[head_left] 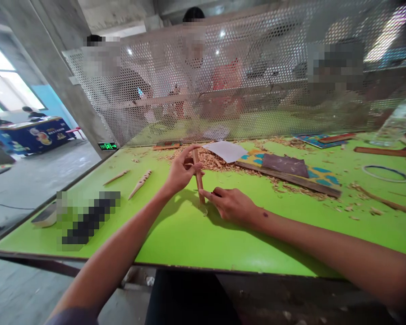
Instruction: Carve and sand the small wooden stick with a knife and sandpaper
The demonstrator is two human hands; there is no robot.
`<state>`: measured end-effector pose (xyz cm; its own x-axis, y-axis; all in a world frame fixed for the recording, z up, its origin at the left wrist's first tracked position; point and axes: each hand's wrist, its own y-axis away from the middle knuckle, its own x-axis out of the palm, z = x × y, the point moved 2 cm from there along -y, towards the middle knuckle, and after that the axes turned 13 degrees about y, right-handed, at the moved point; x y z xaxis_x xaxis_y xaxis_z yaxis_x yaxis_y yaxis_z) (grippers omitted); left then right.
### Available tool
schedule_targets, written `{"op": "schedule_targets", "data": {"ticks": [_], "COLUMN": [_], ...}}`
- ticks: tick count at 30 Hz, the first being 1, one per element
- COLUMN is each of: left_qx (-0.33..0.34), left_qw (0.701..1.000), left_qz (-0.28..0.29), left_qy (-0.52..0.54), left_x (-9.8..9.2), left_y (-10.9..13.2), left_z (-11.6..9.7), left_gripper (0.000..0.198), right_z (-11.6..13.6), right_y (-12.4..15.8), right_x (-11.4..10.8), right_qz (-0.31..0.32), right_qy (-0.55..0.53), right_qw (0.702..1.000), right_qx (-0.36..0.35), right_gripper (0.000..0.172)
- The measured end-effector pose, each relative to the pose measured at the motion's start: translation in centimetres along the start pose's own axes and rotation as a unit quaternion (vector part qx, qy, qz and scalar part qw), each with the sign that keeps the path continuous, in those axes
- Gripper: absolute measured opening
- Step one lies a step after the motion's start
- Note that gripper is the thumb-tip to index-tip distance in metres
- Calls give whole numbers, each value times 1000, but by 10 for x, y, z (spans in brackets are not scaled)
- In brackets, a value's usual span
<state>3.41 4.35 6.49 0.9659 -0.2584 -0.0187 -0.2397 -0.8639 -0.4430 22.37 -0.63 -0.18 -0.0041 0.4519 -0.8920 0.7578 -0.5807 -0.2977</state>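
Grip: left hand (180, 172) clasping upper part of slim wooden stick (199, 180), tilted, over green table (216, 248); right hand (235, 205) at lower end, hold unclear. Probably light, stiff, smooth; best taken mid-shaft.

The window (15, 90) far left of the left grip (180, 174) glares white, soft shadow underlies the right grip (236, 206), and edges stretch.

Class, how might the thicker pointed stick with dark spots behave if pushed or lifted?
The pointed stick looks like solid wood, so it should feel stiff. Being slim, it is probably light. Its tapered shape suggests a push may swing it round rather than roll it straight.
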Motion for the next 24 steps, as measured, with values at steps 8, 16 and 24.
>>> {"op": "schedule_targets", "data": {"ticks": [8,16,24], "left_qx": [-7,-2,2], "left_qw": [1000,1000,1000], "left_qz": [-11,-8,-5], "left_qy": [18,19,22], "left_x": [-8,-10,-15], "left_y": [0,0,-2], "left_z": [3,3,9], "left_gripper": [56,55,56], "right_z": [2,2,1], "right_y": [4,6,6], "right_x": [3,-1,-9], "right_qz": [6,25,52], "right_qy": [-14,-8,-12], "right_qw": [1000,999,998], "right_qx": [-14,-22,-44], "right_gripper": [62,64,62]}}
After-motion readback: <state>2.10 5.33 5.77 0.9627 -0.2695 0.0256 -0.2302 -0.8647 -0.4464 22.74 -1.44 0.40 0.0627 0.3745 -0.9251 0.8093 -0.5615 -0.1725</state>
